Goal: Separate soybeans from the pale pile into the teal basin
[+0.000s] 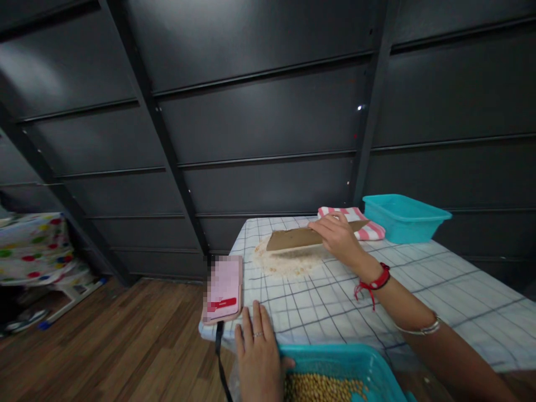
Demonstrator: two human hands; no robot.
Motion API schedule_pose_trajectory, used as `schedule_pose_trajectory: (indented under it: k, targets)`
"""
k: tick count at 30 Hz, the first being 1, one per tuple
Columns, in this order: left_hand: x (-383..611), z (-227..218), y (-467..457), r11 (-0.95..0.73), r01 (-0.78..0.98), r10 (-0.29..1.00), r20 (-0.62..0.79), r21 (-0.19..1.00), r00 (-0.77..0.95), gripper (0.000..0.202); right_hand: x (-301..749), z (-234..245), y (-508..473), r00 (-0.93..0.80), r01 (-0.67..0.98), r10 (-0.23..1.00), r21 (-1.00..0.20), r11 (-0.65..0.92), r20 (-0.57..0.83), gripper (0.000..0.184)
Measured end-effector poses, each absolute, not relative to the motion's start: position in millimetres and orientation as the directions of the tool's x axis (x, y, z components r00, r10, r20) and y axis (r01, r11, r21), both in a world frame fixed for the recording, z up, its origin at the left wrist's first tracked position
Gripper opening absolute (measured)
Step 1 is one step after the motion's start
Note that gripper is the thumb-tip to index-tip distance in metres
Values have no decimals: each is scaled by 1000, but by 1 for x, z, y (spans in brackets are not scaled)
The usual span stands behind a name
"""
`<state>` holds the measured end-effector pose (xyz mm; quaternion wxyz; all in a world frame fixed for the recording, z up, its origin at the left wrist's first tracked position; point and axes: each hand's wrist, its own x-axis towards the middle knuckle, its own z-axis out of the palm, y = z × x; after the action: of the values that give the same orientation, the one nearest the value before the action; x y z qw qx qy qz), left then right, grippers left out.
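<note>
My right hand (338,239) grips a flat brown piece of cardboard (293,239) by its upper edge. The cardboard is tilted over a patch of pale, crumbly powder (288,267) with small bits in it, spread on the checked tablecloth (335,301). Low in view, my left hand (259,352) holds the left side of a turquoise plastic basin (330,352), its fingers straight along the outside and the thumb over the rim. Yellowish soybeans (320,387) lie in this basin, which is cut off by the bottom of the picture.
A second turquoise basin (404,218) stands at the table's back right, beside a pink-and-white striped cloth (374,230). At the left table edge lies a pink phone case (228,282) with a black strap (218,346). A dark panelled wall (268,128) rises behind the table.
</note>
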<state>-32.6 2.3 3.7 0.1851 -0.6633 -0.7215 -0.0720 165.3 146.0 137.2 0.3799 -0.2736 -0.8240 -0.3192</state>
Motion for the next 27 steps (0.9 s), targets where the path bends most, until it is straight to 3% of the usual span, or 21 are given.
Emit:
schedule_pose_trajectory:
  k: [13,27]
  targets:
    - [-27,23,-5,119,976,930,365,-182,-45,68,152,138,138,-588,671,178,353,652,789,38]
    - [-30,13,-1,115,980,930,364,-160,-50,73,152,139,137,-590,675,169,367,641,790,36]
